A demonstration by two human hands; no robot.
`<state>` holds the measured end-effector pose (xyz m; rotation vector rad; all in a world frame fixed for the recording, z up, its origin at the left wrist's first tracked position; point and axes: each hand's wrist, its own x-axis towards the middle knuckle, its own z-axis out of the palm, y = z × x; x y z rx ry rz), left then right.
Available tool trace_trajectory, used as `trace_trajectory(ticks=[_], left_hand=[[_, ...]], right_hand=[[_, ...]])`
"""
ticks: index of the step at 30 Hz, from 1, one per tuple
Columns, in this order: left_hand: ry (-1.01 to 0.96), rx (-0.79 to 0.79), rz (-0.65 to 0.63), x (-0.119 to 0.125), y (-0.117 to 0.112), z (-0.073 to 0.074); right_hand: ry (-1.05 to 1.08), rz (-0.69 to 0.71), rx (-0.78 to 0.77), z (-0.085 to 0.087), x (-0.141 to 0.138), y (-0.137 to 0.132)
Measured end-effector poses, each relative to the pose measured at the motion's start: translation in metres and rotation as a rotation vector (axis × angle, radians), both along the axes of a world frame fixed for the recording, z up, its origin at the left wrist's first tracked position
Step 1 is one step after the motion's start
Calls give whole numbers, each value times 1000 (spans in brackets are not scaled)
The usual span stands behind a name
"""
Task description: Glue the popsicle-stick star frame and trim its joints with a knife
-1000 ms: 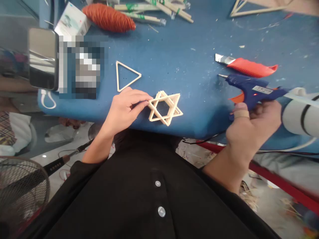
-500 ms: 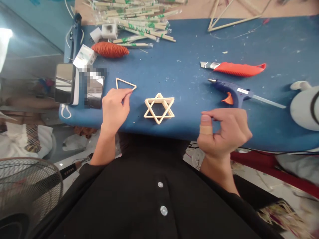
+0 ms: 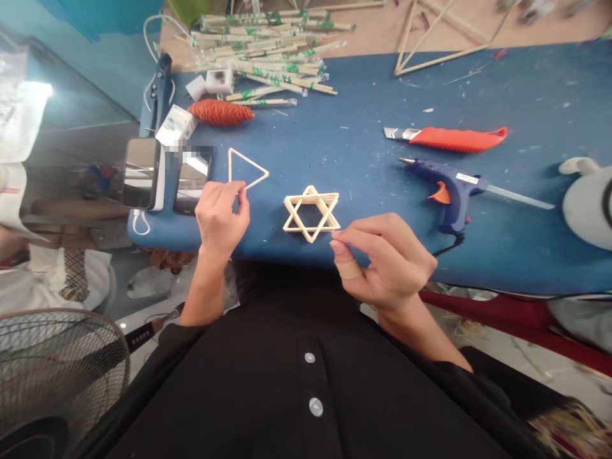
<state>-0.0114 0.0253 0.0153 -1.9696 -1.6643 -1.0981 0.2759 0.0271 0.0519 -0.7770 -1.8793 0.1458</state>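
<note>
Since the earlier frames, the right hand [image 3: 382, 261] has left the glue gun [image 3: 449, 188] and come in beside the star, while the left hand [image 3: 220, 213] has shifted from the star to the loose triangle.

Blue table [image 3: 363, 115]: work surface, flecked with dried glue, bearing all items below.

Chopstick bundle [image 3: 268, 60]: stock material, heaped at the far edge, well apart from both hands.

Glue gun: lying on its side to the right, nozzle pointing left, untouched. An orange-handled knife [image 3: 449, 136] lies just beyond it.

Phone [image 3: 142, 172]: at the left edge, beside a spool of orange yarn [image 3: 220, 111].

Six-pointed star [image 3: 311, 213]: several stick triangles stacked and crossed, flat on the table near its front edge, between the hands. The right hand's thumb, which wears a plaster, and forefinger are drawn together just beside the star's lower right point; whether they touch it cannot be told from this angle, and nothing shows between them.

Single triangle [image 3: 245, 169]: flat on the table, just left of the star. The left hand's fingertips [image 3: 241, 189] are curled at its near edge, apparently pinching or lifting that side.

Step in hand, as judged: fetching the loose triangle to add to the star. The next move calls for a light lift, alignment over the star's points with the right hand steadying, then glue at the crossings.
</note>
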Motion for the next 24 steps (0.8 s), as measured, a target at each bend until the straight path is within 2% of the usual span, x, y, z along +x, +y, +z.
trace_trajectory(ticks=[6,8,11,14,17,21,24], left_hand=[[10,29,-286,43,-30,49],[-3,47,-320,51,-38,59],[-30,61,-344,56,-44,67],[-12,49,-380,56,-47,67],[-6,47,-409,56,-48,62],[-129,77,-317,58,-49,45],[-265,28,-274,59,-48,32]], right_hand=[[-45,-23,7,7,-14,2],[-46,-17,10,7,-14,2],[-39,-19,41,8,-10,-2],[-44,-34,38,10,-7,-8],[-26,-64,-12,10,-4,-14],[30,-106,-43,4,0,-17],[56,-133,-48,-4,1,-17]])
